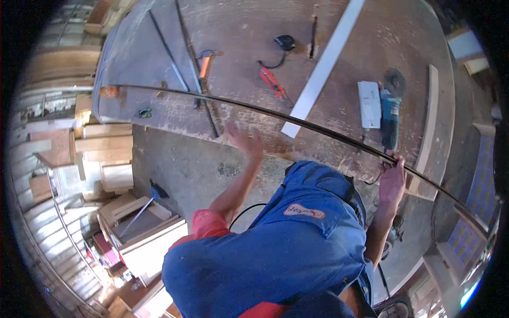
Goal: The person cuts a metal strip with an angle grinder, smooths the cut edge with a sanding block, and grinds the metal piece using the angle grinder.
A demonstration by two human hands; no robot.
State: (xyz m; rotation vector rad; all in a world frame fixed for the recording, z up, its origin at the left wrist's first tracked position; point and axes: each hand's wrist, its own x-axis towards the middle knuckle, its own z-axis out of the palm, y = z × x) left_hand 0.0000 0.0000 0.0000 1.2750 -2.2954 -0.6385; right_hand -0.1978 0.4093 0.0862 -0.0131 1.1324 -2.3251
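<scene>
Pinching the long dark rod [328, 132] between thumb and fingers, your right hand [392, 177] held it slanting across the counter [238, 32]. Your left hand [244, 140], slightly blurred, was open, fingers loosely spread, apart from the rod. The rod crossed the white strip [328, 63]; beyond lay the angle grinder [391, 108], red tool [272, 80] and hammer [205, 66].

A long, thin, dark bar [254, 108] slants across the worn brown tabletop [233, 32], one end past its edge
</scene>
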